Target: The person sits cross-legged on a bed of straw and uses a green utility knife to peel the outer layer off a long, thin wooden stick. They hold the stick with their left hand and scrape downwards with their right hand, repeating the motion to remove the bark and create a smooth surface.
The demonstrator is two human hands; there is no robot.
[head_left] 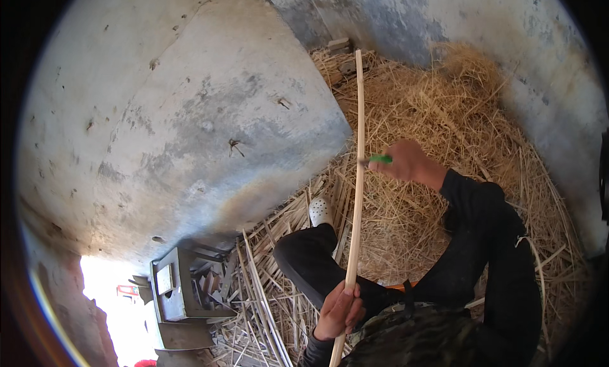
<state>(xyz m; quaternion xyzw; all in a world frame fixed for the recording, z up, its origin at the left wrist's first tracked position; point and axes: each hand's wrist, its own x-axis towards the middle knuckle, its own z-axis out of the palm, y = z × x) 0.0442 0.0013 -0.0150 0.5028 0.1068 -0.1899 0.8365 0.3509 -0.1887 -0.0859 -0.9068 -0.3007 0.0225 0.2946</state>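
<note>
A long pale strip of split wood or bamboo (356,221) runs from my lap up toward the far wall, bowing slightly. My left hand (339,311) is closed around its lower part, close to my body. Farther up, my right hand (406,161) grips a small green-handled tool (380,158). The tool's short dark end meets the strip's right side or lies just over it; its exact shape is too small and blurred to tell.
Loose straw and shavings (438,113) cover the floor ahead. Long split strips (260,297) lie to my left, beside a worn cabinet (184,284). A stained plaster wall (190,113) stands close on the left. My foot wears a white clog (320,211).
</note>
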